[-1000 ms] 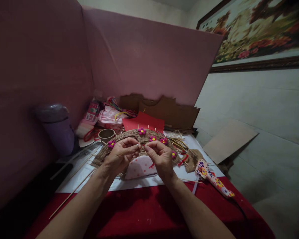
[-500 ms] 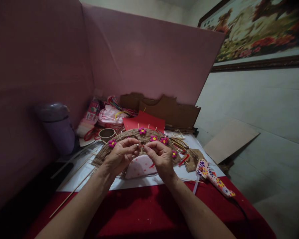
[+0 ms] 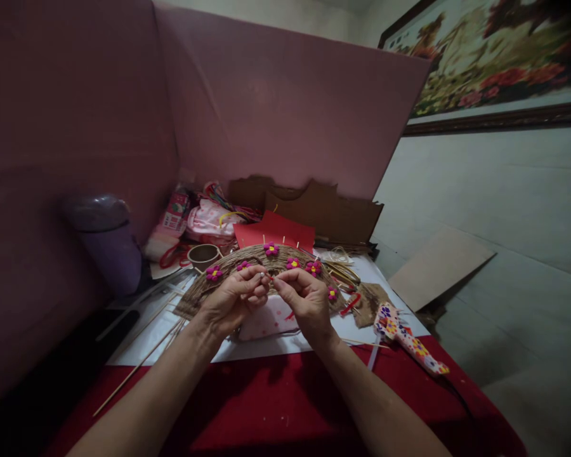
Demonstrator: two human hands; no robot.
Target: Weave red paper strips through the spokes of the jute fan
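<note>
Red cloth [image 3: 247,393] — right hand [image 3: 308,299] tip-pinching tiny red piece [image 3: 271,277] — left hand [image 3: 233,297] pinching shiny bit [image 3: 262,275].

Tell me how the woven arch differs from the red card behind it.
The arch is brown and ridged with cord-like strands; the card is red and looks smooth. The arch has a curved outer edge, while the card's visible edges are mostly straight. The arch bears magenta flowers with yellow centres; the card shows no decoration. Both are partly hidden: the arch by the hands, the card by the arch.
</note>
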